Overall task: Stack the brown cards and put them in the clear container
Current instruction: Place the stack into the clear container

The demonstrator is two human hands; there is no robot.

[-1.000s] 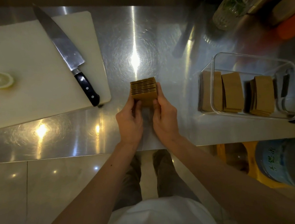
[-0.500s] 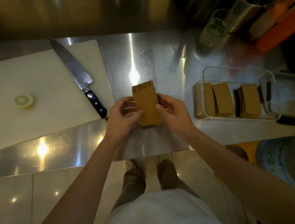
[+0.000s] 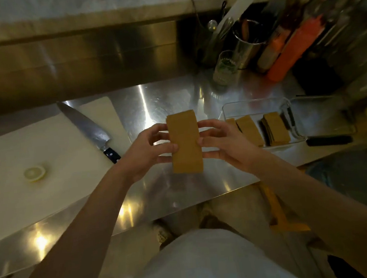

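Fingers (image 3: 168, 148) of the left hand (image 3: 145, 152) and right hand (image 3: 225, 143) pinch the long edges of a squared stack of brown cardboard cards (image 3: 185, 142), held above the steel counter (image 3: 163, 100). Light but loose, the stack likely needs that edge grip. At three o'clock waits the clear rectangular plastic container (image 3: 287, 107).

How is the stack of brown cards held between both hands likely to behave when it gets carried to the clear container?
The stack of brown cards looks flat and unbent, so probably fairly stiff. It is pinched only at its side edges by the left hand and right hand, so loose cards may slide or fan. Likely light.
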